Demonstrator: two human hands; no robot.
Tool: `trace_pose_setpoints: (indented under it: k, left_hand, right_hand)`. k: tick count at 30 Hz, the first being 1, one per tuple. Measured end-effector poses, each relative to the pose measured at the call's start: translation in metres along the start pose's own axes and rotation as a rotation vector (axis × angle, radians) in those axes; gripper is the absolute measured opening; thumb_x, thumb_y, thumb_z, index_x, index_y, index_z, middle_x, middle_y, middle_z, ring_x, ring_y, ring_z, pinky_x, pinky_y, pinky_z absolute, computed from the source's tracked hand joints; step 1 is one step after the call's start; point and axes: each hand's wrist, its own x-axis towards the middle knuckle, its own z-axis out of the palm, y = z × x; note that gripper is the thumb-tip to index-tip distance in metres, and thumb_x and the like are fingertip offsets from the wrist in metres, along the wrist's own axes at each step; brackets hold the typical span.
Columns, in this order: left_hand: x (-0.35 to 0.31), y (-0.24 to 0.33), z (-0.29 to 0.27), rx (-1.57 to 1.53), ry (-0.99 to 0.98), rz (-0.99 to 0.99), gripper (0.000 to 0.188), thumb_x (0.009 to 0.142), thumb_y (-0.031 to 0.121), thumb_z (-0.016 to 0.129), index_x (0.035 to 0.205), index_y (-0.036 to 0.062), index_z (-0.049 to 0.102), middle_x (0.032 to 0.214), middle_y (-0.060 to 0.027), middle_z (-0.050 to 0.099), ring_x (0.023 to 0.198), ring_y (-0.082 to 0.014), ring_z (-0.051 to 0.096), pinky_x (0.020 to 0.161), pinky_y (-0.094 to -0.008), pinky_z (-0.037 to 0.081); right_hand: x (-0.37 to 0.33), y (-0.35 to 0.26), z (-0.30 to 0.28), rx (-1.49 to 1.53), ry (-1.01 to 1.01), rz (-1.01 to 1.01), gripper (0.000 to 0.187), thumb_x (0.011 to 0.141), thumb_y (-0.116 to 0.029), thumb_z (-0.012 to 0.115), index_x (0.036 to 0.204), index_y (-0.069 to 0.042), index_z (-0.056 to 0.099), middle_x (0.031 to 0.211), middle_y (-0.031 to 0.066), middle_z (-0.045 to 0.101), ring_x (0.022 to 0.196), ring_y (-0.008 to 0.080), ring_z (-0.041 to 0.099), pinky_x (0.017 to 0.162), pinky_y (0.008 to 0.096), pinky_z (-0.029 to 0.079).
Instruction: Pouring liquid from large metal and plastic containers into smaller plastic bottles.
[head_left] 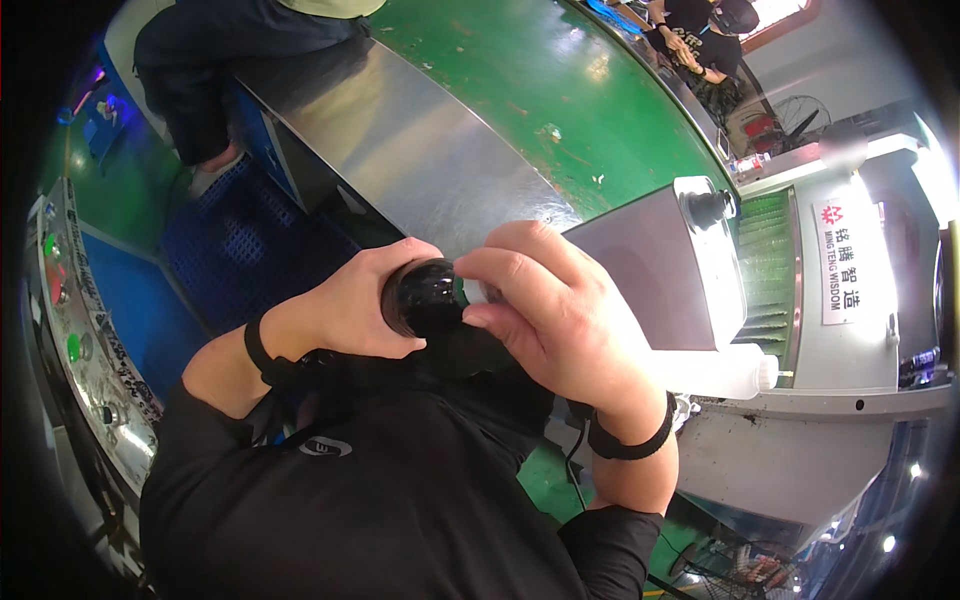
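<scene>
My left hand (pixel 345 300) is wrapped round a glossy black bottle (pixel 422 298) held in front of my chest. A small whitish cap (pixel 475 291) with a dark green edge sits at the bottle's right side. The thumb and fingers of my right hand (pixel 575 315) are closed on that cap. Whether the cap is screwed tight or loose I cannot tell. Just beyond my right hand stands a grey rectangular metal can (pixel 650 262) with a black cap (pixel 709 208). Beside my right wrist lies a white plastic bottle (pixel 715 371).
A steel bench top (pixel 400 120) stretches ahead of me. A seated person's dark trouser leg (pixel 190 75) is at the far left, above a blue plastic grid (pixel 250 225). A button panel (pixel 75 330) curves along the left; a white machine (pixel 850 260) stands right. Another person (pixel 705 45) is at the far right.
</scene>
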Motion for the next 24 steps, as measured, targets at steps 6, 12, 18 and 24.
trace_pose_setpoints:
  k: [6,12,18,24]
  left_hand:
    - [-0.007,0.008,0.001,-0.050,-0.201,0.021,0.070,0.060,0.008,0.085,0.123,0.0028,0.056,0.108,-0.0075,0.064,0.100,-0.0165,0.062,0.090,-0.0329,0.050]
    - [-0.016,0.009,0.007,-0.228,-0.355,-0.055,0.069,0.061,0.009,0.085,0.123,0.0031,0.056,0.107,-0.0080,0.065,0.099,-0.0167,0.062,0.089,-0.0336,0.050]
    - [-0.005,0.004,0.015,-0.035,-0.208,0.090,0.064,0.062,0.008,0.086,0.118,0.0027,0.056,0.105,-0.0116,0.067,0.098,-0.0179,0.065,0.086,-0.0341,0.051]
    - [0.000,-0.004,0.026,0.276,0.152,0.118,0.059,0.062,0.009,0.085,0.113,0.0049,0.057,0.099,-0.0127,0.068,0.089,-0.0224,0.067,0.080,-0.0343,0.053]
  right_hand:
    - [-0.011,-0.002,-0.009,0.196,-0.053,-0.150,0.027,0.074,0.001,0.076,0.100,-0.005,0.069,0.104,0.0118,0.062,0.087,0.0298,0.064,0.073,0.0377,0.054]
    - [-0.024,-0.011,-0.007,0.084,-0.095,-0.169,0.035,0.079,-0.018,0.076,0.108,-0.003,0.063,0.095,0.0111,0.058,0.082,0.0299,0.061,0.073,0.0402,0.053]
    - [-0.030,-0.006,0.019,-0.381,0.180,-0.195,0.030,0.082,-0.030,0.070,0.077,-0.009,0.049,0.063,0.0031,0.050,0.056,0.0245,0.055,0.053,0.0388,0.047]
    - [-0.025,0.006,0.040,-0.346,0.199,0.168,0.028,0.081,-0.029,0.071,0.079,-0.008,0.053,0.056,0.0045,0.054,0.054,0.0280,0.060,0.048,0.0409,0.048]
